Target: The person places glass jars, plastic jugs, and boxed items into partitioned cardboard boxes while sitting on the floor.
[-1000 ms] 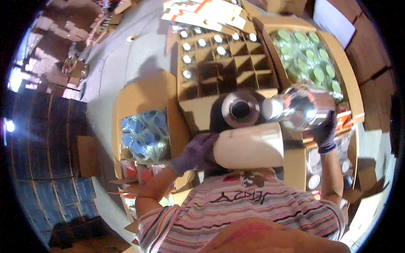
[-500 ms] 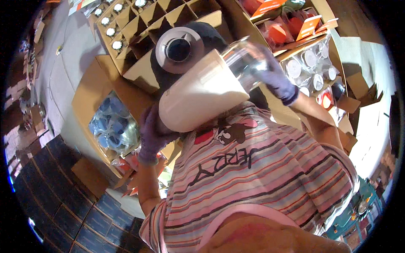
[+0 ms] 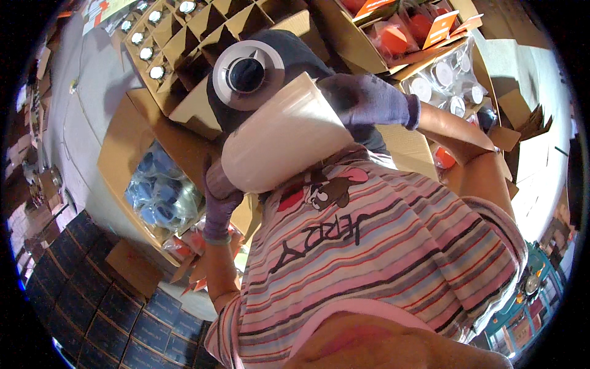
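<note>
A large white cylinder (image 3: 286,135), smooth and slightly glossy, lies tilted across the front of my body. My left hand (image 3: 221,194), in a purple glove, grips its rounded lower left end. At the upper right end is my right hand (image 3: 372,101), gloved too; its fingers are hidden in the shade at the cylinder's rim, and the clear container seen earlier is out of sight. Just beyond the cylinder, against something dark, sits a round white ring-shaped piece (image 3: 249,75) with a dark round opening.
Ahead stands a divided cardboard box (image 3: 203,37) with several silver-capped bottles. An open carton (image 3: 117,141) at left holds bagged blue items (image 3: 161,190). Cartons at right hold red-orange items (image 3: 393,40) and bagged clear containers with white lids (image 3: 442,74). Dark boxes (image 3: 110,307) are stacked lower left.
My right hand has moved in against the cylinder's upper right end. The clear container it held there no longer shows. The left hand keeps its grip.
</note>
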Available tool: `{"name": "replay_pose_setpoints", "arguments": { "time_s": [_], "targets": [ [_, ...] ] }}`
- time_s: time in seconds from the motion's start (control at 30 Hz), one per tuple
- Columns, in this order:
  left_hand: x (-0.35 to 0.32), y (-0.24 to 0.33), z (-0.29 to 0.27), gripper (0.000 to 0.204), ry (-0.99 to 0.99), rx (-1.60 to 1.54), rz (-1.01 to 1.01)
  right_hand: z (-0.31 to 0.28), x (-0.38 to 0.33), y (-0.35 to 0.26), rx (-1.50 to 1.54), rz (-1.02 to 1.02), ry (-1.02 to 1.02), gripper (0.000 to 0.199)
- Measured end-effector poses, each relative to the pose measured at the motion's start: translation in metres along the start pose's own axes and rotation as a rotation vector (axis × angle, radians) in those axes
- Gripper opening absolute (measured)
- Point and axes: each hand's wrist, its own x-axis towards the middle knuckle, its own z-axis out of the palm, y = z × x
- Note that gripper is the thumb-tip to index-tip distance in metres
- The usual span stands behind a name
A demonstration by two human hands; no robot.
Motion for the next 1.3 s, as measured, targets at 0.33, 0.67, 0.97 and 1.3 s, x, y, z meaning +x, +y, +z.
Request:
{"name": "replay_pose_setpoints", "arguments": {
  "time_s": [0.33, 0.67, 0.97, 1.3],
  "targets": [
    [-0.010, -0.031, -0.004, 0.073, 0.040, -0.184, -0.260, 0.003, -0.001, -0.011, -0.098, 0.054, -0.123, 0.076],
    [-0.033, -0.053, 0.017, 0.053, 0.207, -0.883, -0.217, -0.003, 0.030, -0.018, -0.149, -0.217, -0.195, 0.062],
    [-0.054, -0.037, 0.012, 0.070, 0.423, 0.294, -0.043, -0.012, 0.160, -0.068, -0.947, -0.745, 0.025, 0.077],
    [-0.051, -0.018, 0.023, 0.060, 0.591, -0.188, -0.143, -0.050, 0.171, -0.126, -0.506, -0.396, -0.409, 0.129]
  ]
}}
